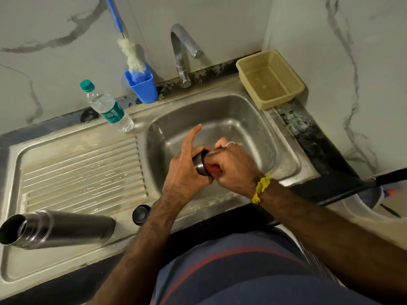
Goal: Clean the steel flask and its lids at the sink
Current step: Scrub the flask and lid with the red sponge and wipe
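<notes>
Over the sink basin (pixel 242 119) my left hand (pixel 185 172) grips a steel cup lid (pixel 200 165), its index finger pointing up. My right hand (pixel 233 166) holds a red scrubber (pixel 213 168) pressed into the lid's open end. The steel flask (pixel 55 227) lies on its side on the drainboard (pixel 83 168) at the lower left, with its open mouth facing left. A small black inner lid (pixel 141 214) sits on the sink's front rim, right of the flask.
The tap (pixel 182 49) stands behind the basin with no water running. A blue holder (pixel 143 86) with a bottle brush (pixel 132 56) and a plastic water bottle (pixel 108 108) stand at the back left. A beige basket (pixel 271 78) sits at the back right.
</notes>
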A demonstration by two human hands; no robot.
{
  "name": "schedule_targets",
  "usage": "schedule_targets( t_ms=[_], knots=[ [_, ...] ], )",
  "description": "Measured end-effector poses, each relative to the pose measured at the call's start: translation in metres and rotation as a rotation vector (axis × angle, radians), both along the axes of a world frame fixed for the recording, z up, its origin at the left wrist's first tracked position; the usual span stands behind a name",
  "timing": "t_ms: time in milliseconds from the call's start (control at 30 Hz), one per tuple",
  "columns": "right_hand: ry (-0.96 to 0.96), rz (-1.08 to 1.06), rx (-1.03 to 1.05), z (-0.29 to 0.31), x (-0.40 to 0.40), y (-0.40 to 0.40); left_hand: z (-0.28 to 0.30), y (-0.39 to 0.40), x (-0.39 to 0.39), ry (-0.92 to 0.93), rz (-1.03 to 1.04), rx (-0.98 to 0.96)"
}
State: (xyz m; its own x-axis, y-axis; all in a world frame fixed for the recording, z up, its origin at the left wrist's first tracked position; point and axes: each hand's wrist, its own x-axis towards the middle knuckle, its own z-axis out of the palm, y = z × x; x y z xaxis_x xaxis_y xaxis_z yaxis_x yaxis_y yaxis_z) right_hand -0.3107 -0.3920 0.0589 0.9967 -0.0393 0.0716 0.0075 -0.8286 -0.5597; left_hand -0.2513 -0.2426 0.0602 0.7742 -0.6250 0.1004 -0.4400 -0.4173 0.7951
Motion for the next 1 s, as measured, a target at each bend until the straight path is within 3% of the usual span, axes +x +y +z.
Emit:
schedule_targets(
  t_ms=[67, 200, 367, 467, 533, 633, 733, 833, 900, 1000],
  knots=[
    [-0.052, -0.177, 0.058, -0.004, -0.001, 0.013, 0.002, -0.003, 0.002, -0.048, -0.005, 0.043],
    [0.008, -0.309, 0.529, -0.006, 0.009, 0.017, 0.001, -0.004, -0.001, -0.113, -0.024, 0.112],
    [0.210, 0.167, 0.386, 0.008, 0.011, -0.008, -0.007, 0.010, 0.001, -0.075, -0.067, 0.141],
    [0.374, 0.291, 0.333, 0.012, 0.010, -0.021, -0.008, 0.014, -0.010, -0.028, -0.125, 0.178],
    [0.369, 0.294, 0.245, 0.014, 0.006, -0.024, -0.008, 0.010, -0.020, -0.012, -0.089, 0.180],
    [0.178, -0.013, 0.067, 0.007, -0.002, 0.001, -0.004, 0.007, -0.019, 0.007, 0.032, 0.127],
    [0.000, -0.291, 0.215, 0.001, -0.005, 0.033, 0.000, 0.008, -0.013, -0.037, 0.097, 0.065],
    [0.019, -0.072, 0.424, 0.006, 0.004, 0.023, -0.003, 0.015, -0.016, -0.003, 0.108, 0.016],
    [0.206, 0.124, 0.378, 0.013, 0.007, 0.009, -0.008, 0.023, -0.019, 0.018, 0.059, 0.033],
    [0.367, 0.252, 0.348, 0.018, 0.008, -0.007, -0.011, 0.023, -0.021, 0.041, 0.000, 0.081]
  ],
)
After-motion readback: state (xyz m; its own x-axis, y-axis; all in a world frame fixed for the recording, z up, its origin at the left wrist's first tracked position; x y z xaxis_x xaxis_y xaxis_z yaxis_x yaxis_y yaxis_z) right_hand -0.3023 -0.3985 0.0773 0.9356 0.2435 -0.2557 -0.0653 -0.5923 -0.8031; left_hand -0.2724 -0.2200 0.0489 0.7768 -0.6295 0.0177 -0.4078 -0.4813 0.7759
